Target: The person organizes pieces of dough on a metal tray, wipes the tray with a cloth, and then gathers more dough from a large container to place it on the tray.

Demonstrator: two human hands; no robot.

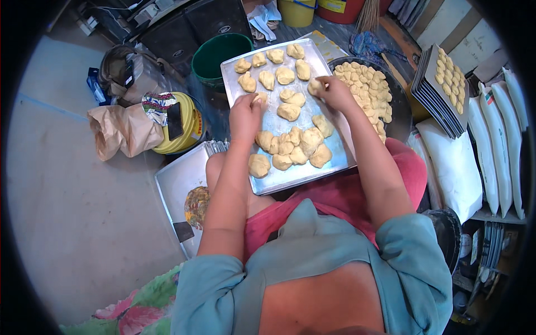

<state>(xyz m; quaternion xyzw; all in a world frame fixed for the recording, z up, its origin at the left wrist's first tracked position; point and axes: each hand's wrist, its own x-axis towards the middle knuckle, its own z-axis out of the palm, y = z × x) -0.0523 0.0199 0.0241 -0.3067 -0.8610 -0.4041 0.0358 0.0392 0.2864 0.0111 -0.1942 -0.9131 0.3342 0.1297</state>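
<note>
Handling dough with both hands over a silver tray (340, 146).

Left hand (244, 118): grip together on a small dough piece (261, 97) at the tray's left side, piece partly hidden by the fingers. Right hand (338, 96): grip clamped on another dough piece (314, 87) near the tray's right edge. Cannot tell whether either piece bears on the metal.

Tray position: over the lap, longer sides running away from the body. Far end: two rows of four dough lumps (285, 75), spaced apart. Middle, between and just below the hands: a few lumps close together. Near end: dough cluster (296, 145), lumps touching, with a larger single lump (259, 166) at the near left corner.

Surroundings, right: black basin (403, 89) holding many packed dough pieces; past it, a tray stack (432, 100) with small dough rounds on top, near white sacks (453, 167).

Surroundings, left: green bucket (222, 56) just beside the tray's far left corner; yellow bucket (195, 120) topped with a patterned cloth (159, 103) and a dark rectangular item (175, 121); brown paper bag (128, 131) against it. Second tray (173, 184), beside the left leg, bears a round multicoloured object (196, 206); identity unclear.
</note>
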